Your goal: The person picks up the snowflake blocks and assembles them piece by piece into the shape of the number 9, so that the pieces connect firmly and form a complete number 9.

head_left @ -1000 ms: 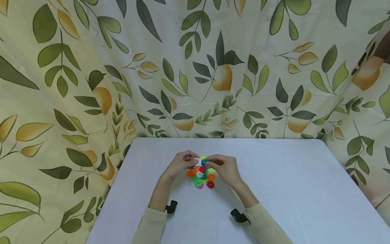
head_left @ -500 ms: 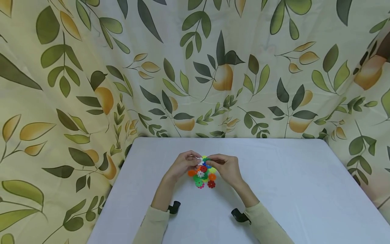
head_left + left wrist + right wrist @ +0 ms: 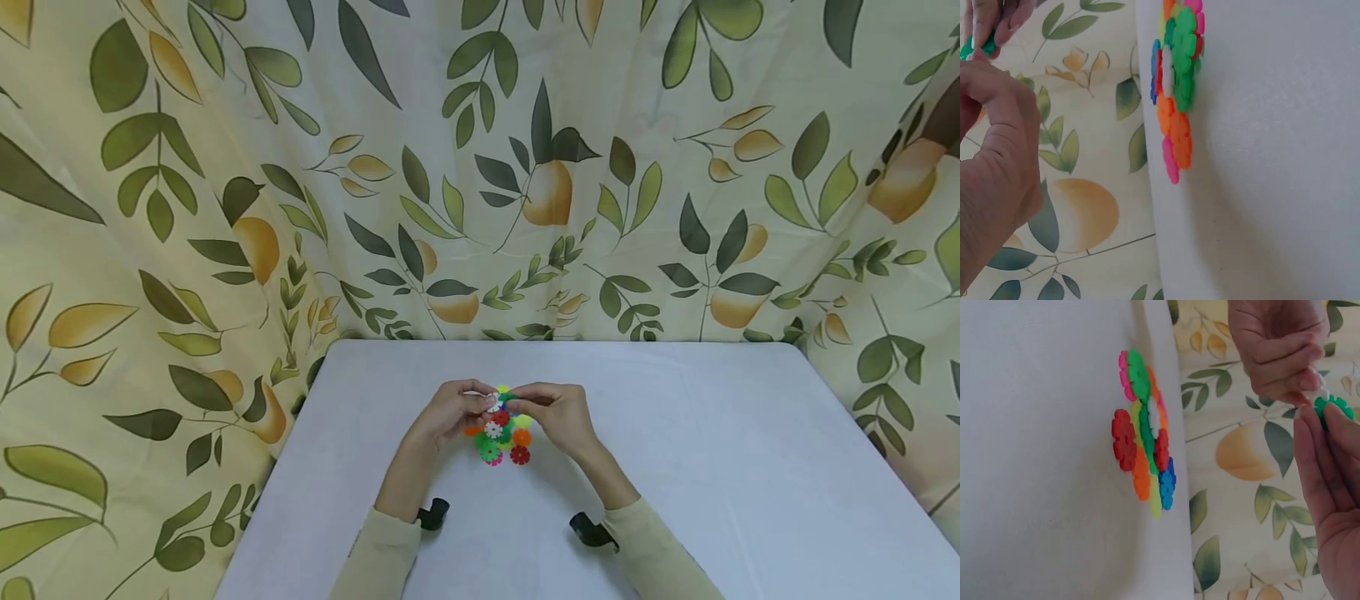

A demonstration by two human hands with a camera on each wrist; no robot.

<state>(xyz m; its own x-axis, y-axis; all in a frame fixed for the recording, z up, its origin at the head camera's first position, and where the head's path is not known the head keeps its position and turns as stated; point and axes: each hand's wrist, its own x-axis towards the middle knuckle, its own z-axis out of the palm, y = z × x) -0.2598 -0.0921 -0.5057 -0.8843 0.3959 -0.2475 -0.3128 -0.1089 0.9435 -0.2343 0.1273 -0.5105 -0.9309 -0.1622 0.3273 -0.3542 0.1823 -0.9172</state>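
The left hand (image 3: 450, 410) has been lowered slightly, white disc (image 3: 495, 403) pinched, while the green disc (image 3: 1339, 403) is gripped by the right hand (image 3: 557, 412), so joining seems unfinished

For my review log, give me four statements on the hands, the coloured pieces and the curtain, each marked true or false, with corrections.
1. The right hand pinches a green piece. True.
2. The left hand is empty. False: it pinches a white piece.
3. A cluster of coloured pieces lies on the white table. True.
4. The curtain behind the table is plain. False: it has a leafy print.
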